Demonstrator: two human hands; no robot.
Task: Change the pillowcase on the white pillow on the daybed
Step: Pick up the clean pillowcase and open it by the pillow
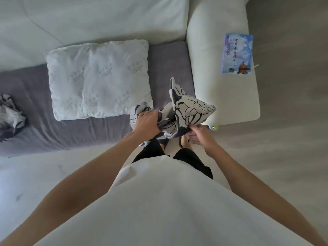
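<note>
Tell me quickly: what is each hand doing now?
Left hand: grips the floral pillowcase.
Right hand: pinches the same pillowcase's lower edge.

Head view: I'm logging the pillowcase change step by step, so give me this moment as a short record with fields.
pillow: white pillow lies bare on the grey daybed mattress
held item: floral pillowcase, bunched, off the pillow
left hand: left hand grips the pillowcase
right hand: right hand pinches its lower edge
other fabric: crumpled patterned cloth at the mattress's left
armrest: book lies on it
</note>
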